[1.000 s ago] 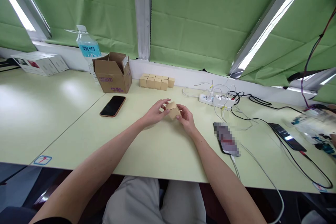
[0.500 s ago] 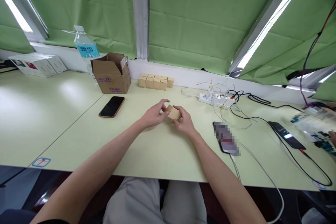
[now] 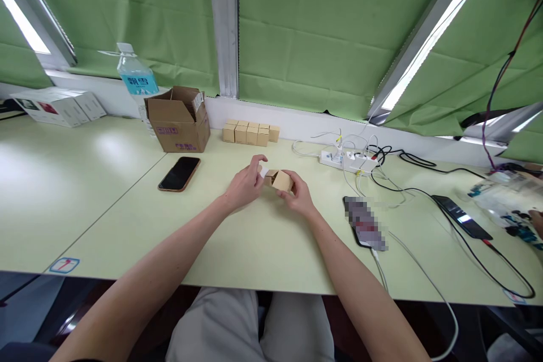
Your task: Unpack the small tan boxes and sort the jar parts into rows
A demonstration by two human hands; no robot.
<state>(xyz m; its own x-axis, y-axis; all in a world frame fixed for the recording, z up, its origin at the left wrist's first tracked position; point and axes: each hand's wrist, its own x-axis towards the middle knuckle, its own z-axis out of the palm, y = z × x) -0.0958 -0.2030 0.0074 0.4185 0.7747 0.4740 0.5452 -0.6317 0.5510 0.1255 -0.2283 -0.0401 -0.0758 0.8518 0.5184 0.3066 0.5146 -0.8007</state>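
Note:
A small brown cardboard box point(image 3: 281, 181) is gripped in my right hand point(image 3: 300, 198), its fingers around the right side and thumb below. The box's left end stands open, with a flap sticking out to the left. Just left of that opening, my left hand point(image 3: 245, 185) pinches a small white piece point(image 3: 263, 172), perhaps paper, between thumb and fingers; its index finger is raised and bent. Most of the white piece is hidden by the fingers. Several similar small boxes point(image 3: 251, 134) stand in a cluster at the back of the table.
An open carton point(image 3: 178, 131) and a water bottle point(image 3: 139, 82) stand at the back left, a phone point(image 3: 180, 173) in front of them. To the right are a power strip point(image 3: 348, 162) with tangled cables, a charging phone point(image 3: 365, 223) and another phone point(image 3: 462, 218). Someone's hand shows at the far right edge.
The box's left end has opened and its flap now sticks out. My left hand has drawn back left from the box with a white piece in its fingers. My right hand still holds the box.

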